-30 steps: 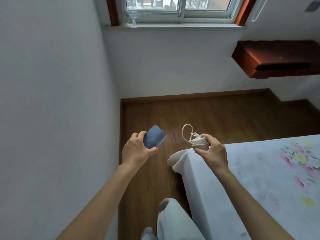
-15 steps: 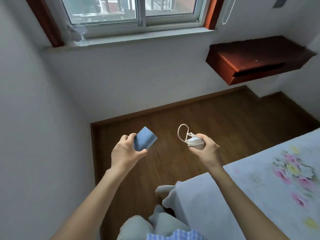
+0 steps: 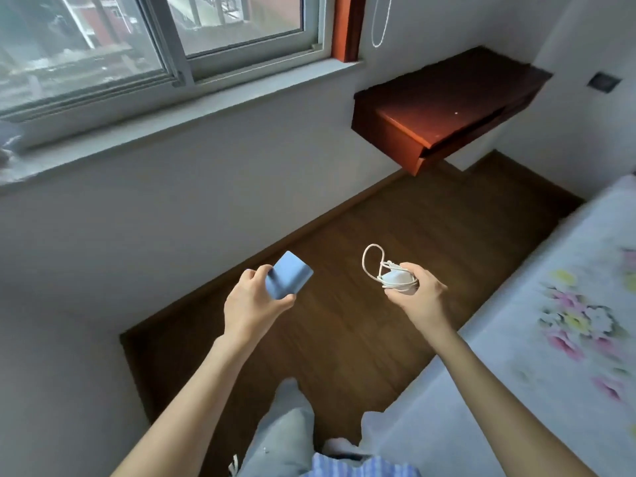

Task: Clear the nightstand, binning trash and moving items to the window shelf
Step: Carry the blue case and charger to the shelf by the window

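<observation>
My left hand [image 3: 251,304] grips a small flat blue box [image 3: 289,279], held over the wooden floor. My right hand [image 3: 418,293] holds a white charger with its cable wound around it [image 3: 394,277]; a loop of cable sticks up to the left. The grey window shelf [image 3: 192,113] runs along the wall above and ahead of both hands, below the window. The red-brown wall-mounted nightstand [image 3: 444,105] hangs at the upper right; I see nothing on its top.
A bed with a flowered white sheet [image 3: 550,321] fills the right side. Crumpled clear plastic [image 3: 7,146] lies at the shelf's far left end. White walls close in on the left. My legs show at the bottom edge.
The view has swung up and left, bringing the window and its shelf closer and larger. Both hands keep hold of the same items and have moved forward with me.
</observation>
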The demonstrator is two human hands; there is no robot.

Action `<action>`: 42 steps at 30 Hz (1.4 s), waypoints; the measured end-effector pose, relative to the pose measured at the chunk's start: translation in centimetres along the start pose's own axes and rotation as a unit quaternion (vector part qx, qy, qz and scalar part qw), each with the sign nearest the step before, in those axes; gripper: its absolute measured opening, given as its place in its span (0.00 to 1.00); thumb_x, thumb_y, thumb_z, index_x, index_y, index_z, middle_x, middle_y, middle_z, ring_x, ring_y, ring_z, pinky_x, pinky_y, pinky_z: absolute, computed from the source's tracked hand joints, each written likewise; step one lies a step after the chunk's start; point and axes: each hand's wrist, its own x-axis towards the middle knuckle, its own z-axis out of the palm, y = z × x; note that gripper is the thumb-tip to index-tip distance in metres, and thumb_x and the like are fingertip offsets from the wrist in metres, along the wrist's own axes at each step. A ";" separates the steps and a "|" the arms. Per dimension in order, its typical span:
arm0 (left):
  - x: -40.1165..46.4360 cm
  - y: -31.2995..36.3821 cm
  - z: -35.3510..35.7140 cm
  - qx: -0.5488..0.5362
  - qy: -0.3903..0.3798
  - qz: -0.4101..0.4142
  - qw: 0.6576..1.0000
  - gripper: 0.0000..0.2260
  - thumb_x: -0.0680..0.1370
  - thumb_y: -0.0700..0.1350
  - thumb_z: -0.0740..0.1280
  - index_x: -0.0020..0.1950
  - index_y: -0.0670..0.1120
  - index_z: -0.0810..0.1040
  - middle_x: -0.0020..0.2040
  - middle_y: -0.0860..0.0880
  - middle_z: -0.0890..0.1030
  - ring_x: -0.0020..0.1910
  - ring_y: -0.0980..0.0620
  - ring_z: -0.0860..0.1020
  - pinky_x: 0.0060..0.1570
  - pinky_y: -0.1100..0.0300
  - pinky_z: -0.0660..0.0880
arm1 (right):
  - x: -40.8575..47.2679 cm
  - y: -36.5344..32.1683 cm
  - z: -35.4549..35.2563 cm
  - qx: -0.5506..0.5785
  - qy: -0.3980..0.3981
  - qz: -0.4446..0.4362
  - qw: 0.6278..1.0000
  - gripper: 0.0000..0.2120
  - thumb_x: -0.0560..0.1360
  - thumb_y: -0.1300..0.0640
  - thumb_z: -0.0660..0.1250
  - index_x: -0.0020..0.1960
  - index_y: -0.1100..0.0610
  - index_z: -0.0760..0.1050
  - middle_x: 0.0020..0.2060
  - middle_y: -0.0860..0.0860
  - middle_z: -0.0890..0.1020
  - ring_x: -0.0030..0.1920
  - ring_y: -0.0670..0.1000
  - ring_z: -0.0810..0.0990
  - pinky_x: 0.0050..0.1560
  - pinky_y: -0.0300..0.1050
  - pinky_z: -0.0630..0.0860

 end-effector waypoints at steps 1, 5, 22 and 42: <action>2.3 0.2 -0.2 -0.002 -0.006 0.010 1.000 0.30 0.68 0.56 0.72 0.66 0.50 0.70 0.53 0.49 0.76 0.49 0.51 0.75 0.43 0.61 0.67 | 1.2 -0.4 0.4 -0.004 0.010 0.010 1.000 0.23 0.61 0.57 0.78 0.56 0.54 0.78 0.48 0.53 0.83 0.47 0.53 0.81 0.49 0.52 0.80; 10.0 2.0 -0.6 -0.006 -0.031 0.048 0.998 0.29 0.68 0.56 0.72 0.67 0.51 0.70 0.54 0.51 0.75 0.51 0.51 0.75 0.44 0.61 0.66 | 5.1 -1.7 1.7 -0.013 0.044 0.041 0.998 0.24 0.62 0.55 0.78 0.57 0.54 0.77 0.49 0.52 0.83 0.48 0.53 0.81 0.49 0.53 0.80; 31.5 21.6 8.7 -0.008 -0.094 0.190 0.977 0.28 0.68 0.56 0.72 0.65 0.51 0.70 0.55 0.51 0.76 0.51 0.51 0.75 0.43 0.61 0.67 | 26.2 3.7 -4.0 -0.002 0.137 0.115 0.984 0.23 0.63 0.58 0.77 0.56 0.55 0.78 0.50 0.51 0.83 0.47 0.51 0.80 0.46 0.38 0.72; 50.6 42.6 21.2 0.012 -0.093 0.159 0.983 0.26 0.67 0.56 0.72 0.63 0.52 0.72 0.53 0.51 0.76 0.50 0.49 0.76 0.44 0.58 0.71 | 57.3 13.8 -12.3 -0.038 0.062 0.070 0.995 0.22 0.63 0.54 0.76 0.56 0.50 0.77 0.48 0.49 0.83 0.48 0.53 0.80 0.45 0.47 0.77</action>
